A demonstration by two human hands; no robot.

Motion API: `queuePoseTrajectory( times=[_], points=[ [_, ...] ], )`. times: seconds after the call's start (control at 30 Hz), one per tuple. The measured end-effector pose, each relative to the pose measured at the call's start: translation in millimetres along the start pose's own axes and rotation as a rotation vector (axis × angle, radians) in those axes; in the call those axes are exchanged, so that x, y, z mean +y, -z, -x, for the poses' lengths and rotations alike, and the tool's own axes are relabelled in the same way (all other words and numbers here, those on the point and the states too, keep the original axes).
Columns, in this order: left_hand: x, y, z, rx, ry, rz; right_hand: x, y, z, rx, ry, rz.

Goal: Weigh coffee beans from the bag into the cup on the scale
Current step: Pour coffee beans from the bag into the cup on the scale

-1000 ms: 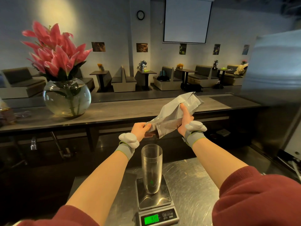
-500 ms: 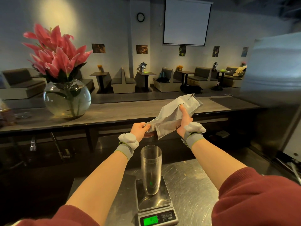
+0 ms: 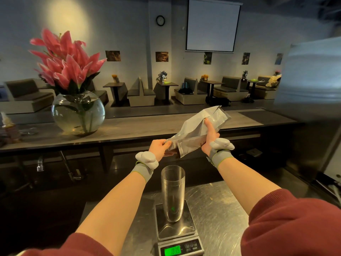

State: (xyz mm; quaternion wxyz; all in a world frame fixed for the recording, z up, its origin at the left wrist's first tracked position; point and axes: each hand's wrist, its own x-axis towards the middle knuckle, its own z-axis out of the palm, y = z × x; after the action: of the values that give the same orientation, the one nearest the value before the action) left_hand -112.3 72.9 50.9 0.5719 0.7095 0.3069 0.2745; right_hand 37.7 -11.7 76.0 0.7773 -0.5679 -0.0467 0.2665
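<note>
A grey foil coffee bag [image 3: 195, 133] is held in the air above and behind the cup, tilted with its low end to the left. My left hand [image 3: 160, 147] pinches that low end. My right hand [image 3: 210, 136] grips the bag's middle from the right side. A tall clear plastic cup [image 3: 172, 191] stands upright on a steel kitchen scale [image 3: 176, 231]; the cup looks empty. The scale's green display [image 3: 172, 250] is lit near the bottom edge of the view. No beans are visible.
The scale sits on a brushed steel counter [image 3: 219, 215]. Behind it runs a raised wooden bar top [image 3: 140, 128] with a round glass vase of pink lilies [image 3: 77, 109] at the left. A steel appliance [image 3: 313, 111] stands at the right.
Both hands and the bag have stayed almost in place, with only a slight shift of the bag. The scale's reading flickers between frames.
</note>
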Motion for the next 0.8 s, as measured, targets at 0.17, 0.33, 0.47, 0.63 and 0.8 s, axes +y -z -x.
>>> queuePoseTrajectory(
  times=[0.17,0.33,0.47,0.63,0.8],
  points=[
    [-0.9,2.9,-0.5,0.003,0.002,0.009,4.1,-1.3,0.3,0.009,0.015,0.026],
    [-5.0,4.6,-1.7,-0.015,0.009,-0.012,3.5,0.5,-2.2,-0.004,0.001,0.023],
    [-4.5,4.8,-1.4,0.002,0.002,-0.008,4.7,-0.7,-1.1,-0.007,0.005,0.016],
    [-5.5,6.6,-2.5,-0.022,0.02,-0.015,6.0,-1.8,-1.4,0.01,0.013,0.022],
    [-6.5,4.3,-2.2,-0.029,0.023,0.004,5.9,-1.5,-3.3,0.015,0.022,-0.002]
  ],
)
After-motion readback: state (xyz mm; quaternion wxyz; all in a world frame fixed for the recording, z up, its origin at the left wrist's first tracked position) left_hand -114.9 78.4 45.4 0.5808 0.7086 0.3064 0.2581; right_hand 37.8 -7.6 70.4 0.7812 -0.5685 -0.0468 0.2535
